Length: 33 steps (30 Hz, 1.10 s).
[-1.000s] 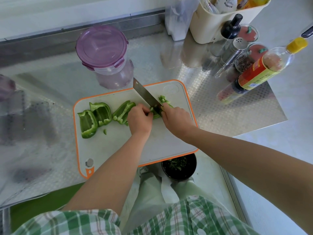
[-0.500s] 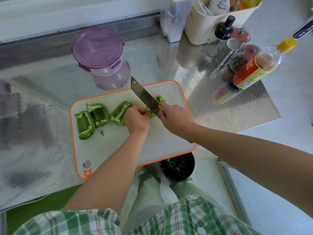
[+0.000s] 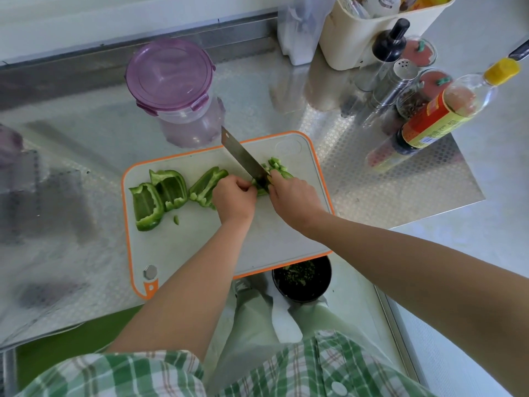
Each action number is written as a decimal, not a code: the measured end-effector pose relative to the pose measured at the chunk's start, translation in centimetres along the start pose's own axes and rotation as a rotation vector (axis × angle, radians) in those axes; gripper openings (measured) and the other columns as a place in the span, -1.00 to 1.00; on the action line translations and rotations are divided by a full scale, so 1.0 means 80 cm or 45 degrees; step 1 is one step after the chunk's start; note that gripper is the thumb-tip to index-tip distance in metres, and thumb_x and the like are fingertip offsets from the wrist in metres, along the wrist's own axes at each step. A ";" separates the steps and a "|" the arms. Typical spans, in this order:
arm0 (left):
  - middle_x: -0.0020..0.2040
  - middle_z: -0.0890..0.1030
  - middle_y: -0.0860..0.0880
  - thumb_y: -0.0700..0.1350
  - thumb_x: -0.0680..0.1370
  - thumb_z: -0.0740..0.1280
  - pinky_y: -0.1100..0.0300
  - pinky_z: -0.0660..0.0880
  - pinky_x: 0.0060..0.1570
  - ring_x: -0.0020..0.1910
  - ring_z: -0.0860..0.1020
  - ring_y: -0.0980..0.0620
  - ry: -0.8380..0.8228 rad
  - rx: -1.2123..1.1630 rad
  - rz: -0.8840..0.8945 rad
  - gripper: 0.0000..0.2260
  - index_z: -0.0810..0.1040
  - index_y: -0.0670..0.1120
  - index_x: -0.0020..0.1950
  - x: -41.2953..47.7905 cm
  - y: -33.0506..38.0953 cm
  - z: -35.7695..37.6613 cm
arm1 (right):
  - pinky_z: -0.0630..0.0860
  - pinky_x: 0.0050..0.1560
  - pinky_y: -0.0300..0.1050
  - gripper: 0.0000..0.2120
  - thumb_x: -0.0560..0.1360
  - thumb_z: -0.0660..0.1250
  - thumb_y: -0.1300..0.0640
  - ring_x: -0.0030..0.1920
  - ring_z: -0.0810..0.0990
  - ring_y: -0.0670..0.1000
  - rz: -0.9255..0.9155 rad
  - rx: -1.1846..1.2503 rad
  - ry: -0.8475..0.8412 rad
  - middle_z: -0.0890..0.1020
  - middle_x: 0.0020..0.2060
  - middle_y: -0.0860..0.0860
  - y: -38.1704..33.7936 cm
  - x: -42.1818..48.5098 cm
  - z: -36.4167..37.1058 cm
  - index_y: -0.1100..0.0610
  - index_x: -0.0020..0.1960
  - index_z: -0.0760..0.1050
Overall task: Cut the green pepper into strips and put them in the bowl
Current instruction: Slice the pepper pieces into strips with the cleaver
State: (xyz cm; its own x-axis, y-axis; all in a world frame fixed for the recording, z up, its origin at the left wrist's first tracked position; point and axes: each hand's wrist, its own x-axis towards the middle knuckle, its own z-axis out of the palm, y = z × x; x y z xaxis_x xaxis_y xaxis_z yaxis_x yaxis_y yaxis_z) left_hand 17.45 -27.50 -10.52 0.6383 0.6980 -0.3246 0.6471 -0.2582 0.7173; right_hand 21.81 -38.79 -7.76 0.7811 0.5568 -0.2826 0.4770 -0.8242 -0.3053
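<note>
Head cam: L hand (image 3: 234,196) curled, pinning pepper piece (image 3: 259,191) steady for slicing; R hand (image 3: 292,197) gripping cleaver (image 3: 243,160) on cutting board (image 3: 186,242).

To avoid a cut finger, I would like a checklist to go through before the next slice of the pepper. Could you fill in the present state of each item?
1. The right hand grips the knife: ok.
2. The left hand holds the pepper piece with curled fingers, beside the blade: ok.
3. Fingertips tucked back from the edge: cannot tell, they are hidden.
4. The cut strips lie right of the blade, out of its path: ok.
5. The uncut pieces wait left of the left hand on the cutting board: ok.
6. The bowl sits at the board's near edge, partly hidden under it: ok.
</note>
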 end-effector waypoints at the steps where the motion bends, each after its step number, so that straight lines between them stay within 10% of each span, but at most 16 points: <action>1: -0.21 0.69 -0.09 -0.24 0.41 0.42 0.15 0.51 -0.12 -0.17 0.65 -0.07 -0.005 -0.023 -0.011 -0.92 0.59 -0.09 -0.25 0.001 -0.002 0.000 | 0.29 -0.32 -0.02 -0.87 0.63 0.07 0.13 -0.31 0.39 0.19 0.015 0.050 0.023 0.43 -0.27 0.10 0.003 -0.001 0.001 0.17 0.05 0.33; 33: -0.22 0.69 -0.05 -0.24 0.41 0.40 0.02 0.59 -0.08 -0.19 0.67 -0.07 -0.029 -0.113 -0.064 -0.92 0.62 -0.08 -0.24 0.010 -0.006 0.009 | 0.25 -0.35 -0.05 -0.84 0.62 0.08 0.11 -0.35 0.41 0.18 0.041 0.254 0.110 0.44 -0.32 0.10 0.012 -0.006 -0.004 0.18 -0.02 0.34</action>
State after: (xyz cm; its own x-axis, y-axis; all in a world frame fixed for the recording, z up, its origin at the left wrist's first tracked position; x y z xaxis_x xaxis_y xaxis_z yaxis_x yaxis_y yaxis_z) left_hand 17.96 -27.29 -11.55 0.6157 0.6930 -0.3750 0.6401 -0.1624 0.7510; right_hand 21.98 -39.89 -7.64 0.8307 0.5120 -0.2186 0.3683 -0.7998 -0.4740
